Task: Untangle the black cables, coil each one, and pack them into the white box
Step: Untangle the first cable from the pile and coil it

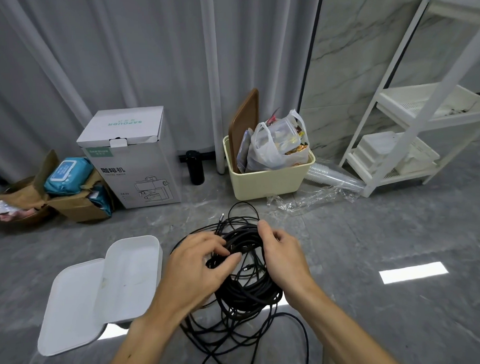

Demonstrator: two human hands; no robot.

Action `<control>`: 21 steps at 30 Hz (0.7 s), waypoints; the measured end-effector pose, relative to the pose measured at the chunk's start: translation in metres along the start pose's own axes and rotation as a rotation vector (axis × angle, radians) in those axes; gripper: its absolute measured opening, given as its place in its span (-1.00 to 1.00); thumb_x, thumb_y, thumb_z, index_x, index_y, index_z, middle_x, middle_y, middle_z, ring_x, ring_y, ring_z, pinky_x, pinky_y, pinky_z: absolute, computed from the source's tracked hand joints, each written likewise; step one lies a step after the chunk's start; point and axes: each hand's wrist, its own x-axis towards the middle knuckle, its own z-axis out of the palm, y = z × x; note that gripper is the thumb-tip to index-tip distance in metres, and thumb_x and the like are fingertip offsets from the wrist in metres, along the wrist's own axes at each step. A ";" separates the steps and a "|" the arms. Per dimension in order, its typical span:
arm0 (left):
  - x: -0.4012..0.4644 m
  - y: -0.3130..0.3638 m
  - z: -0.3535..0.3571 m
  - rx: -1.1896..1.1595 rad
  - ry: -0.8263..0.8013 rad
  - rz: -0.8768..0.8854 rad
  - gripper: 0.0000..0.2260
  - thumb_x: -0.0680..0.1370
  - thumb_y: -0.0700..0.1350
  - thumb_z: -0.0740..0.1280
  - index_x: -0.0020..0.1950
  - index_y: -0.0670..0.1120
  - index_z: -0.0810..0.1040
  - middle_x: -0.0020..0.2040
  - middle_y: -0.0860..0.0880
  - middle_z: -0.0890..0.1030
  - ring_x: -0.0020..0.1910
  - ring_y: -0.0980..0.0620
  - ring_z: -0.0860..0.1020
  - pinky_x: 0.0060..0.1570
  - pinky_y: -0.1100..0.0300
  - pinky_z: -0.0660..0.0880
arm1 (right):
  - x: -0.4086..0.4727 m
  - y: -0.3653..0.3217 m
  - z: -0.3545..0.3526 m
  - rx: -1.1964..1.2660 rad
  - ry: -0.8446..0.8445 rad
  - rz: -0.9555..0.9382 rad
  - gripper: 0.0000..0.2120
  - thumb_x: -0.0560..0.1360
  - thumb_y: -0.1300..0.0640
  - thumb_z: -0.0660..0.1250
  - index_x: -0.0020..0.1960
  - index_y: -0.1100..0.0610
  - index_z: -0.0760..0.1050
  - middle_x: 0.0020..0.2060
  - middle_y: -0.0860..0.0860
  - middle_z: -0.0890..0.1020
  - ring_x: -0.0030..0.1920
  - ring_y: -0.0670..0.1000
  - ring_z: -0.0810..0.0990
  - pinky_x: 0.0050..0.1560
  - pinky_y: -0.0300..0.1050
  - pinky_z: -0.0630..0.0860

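Observation:
A tangled heap of black cables (245, 296) lies on the grey floor in front of me, with loose loops spreading toward me and a plug end sticking up at the far side. My left hand (198, 265) rests on the left of the heap, fingers curled into the strands. My right hand (282, 251) grips the right side of the bundle, thumb and fingers around several strands. The white box (133, 270) stands open and empty just left of the cables, its white lid (72, 307) lying beside it, nearer to me.
Along the grey curtain stand a white coffee-machine carton (132, 161), a black bottle (194, 167), a cream bin (268, 178) with a plastic bag and a brown board, and torn cardboard boxes (70, 196). A white shelf rack (411, 137) and clear plastic wrap (315, 198) are at right.

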 end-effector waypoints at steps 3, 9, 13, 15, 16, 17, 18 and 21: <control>0.001 0.008 0.000 -0.056 0.033 -0.181 -0.79 0.44 0.07 0.49 -0.33 0.06 0.57 -0.12 0.17 0.56 -0.04 0.30 0.49 -0.11 0.49 0.32 | -0.003 -0.002 0.004 -0.016 0.007 -0.015 -0.63 0.61 -0.22 0.15 0.02 0.04 0.54 -0.08 -0.11 0.62 -0.07 -0.17 0.55 -0.13 -0.24 0.41; 0.008 0.013 -0.008 -0.071 0.044 -0.316 -0.87 0.43 0.00 0.52 -0.26 0.10 0.61 -0.14 0.12 0.54 -0.16 0.29 0.50 -0.21 0.53 0.32 | -0.010 -0.001 0.014 -0.048 0.055 -0.111 -0.63 0.60 -0.23 0.15 0.03 0.03 0.55 -0.16 -0.10 0.63 -0.12 -0.15 0.58 -0.17 -0.25 0.41; 0.008 0.019 -0.011 0.015 0.047 -0.315 -0.87 0.47 0.03 0.48 -0.26 0.08 0.63 -0.16 0.18 0.49 -0.17 0.35 0.44 -0.22 0.54 0.29 | -0.014 0.001 0.018 -0.072 0.109 -0.241 -0.66 0.60 -0.22 0.16 0.04 0.00 0.54 -0.29 -0.07 0.64 -0.27 -0.16 0.60 -0.27 -0.29 0.46; 0.008 0.021 -0.012 0.037 0.041 -0.329 -0.83 0.49 0.07 0.45 -0.29 0.08 0.62 -0.16 0.18 0.50 -0.19 0.30 0.45 -0.25 0.50 0.28 | -0.017 -0.001 0.018 -0.083 0.142 -0.303 -0.71 0.61 -0.18 0.17 0.02 0.00 0.53 -0.35 -0.06 0.64 -0.30 -0.18 0.60 -0.31 -0.31 0.47; 0.009 0.021 -0.012 0.053 0.031 -0.334 -0.82 0.49 0.09 0.43 -0.28 0.07 0.64 -0.16 0.17 0.51 -0.20 0.26 0.45 -0.26 0.47 0.27 | -0.019 -0.001 0.019 -0.091 0.154 -0.328 -0.72 0.61 -0.17 0.17 0.02 0.00 0.52 -0.38 -0.05 0.63 -0.33 -0.18 0.59 -0.32 -0.31 0.47; 0.009 0.022 -0.013 0.077 0.024 -0.333 -0.80 0.50 0.10 0.41 -0.26 0.05 0.66 -0.16 0.17 0.52 -0.19 0.22 0.45 -0.26 0.42 0.26 | -0.021 -0.001 0.019 -0.102 0.162 -0.346 -0.73 0.61 -0.17 0.18 0.03 0.00 0.51 -0.40 -0.04 0.62 -0.37 -0.17 0.57 -0.34 -0.31 0.45; 0.009 0.021 -0.013 0.104 0.018 -0.319 -0.79 0.52 0.10 0.39 -0.24 0.04 0.68 -0.15 0.16 0.52 -0.18 0.20 0.45 -0.24 0.35 0.27 | -0.021 -0.001 0.020 -0.113 0.168 -0.353 -0.73 0.61 -0.17 0.18 0.03 0.00 0.51 -0.41 -0.04 0.61 -0.39 -0.17 0.56 -0.36 -0.32 0.44; 0.007 0.019 -0.014 0.109 -0.024 -0.237 -0.89 0.51 0.08 0.39 -0.10 0.06 0.63 -0.08 0.18 0.50 -0.06 0.21 0.46 -0.15 0.35 0.31 | -0.018 -0.001 0.020 -0.093 0.171 -0.302 -0.70 0.61 -0.18 0.16 0.02 0.01 0.52 -0.34 -0.08 0.62 -0.32 -0.20 0.57 -0.33 -0.35 0.42</control>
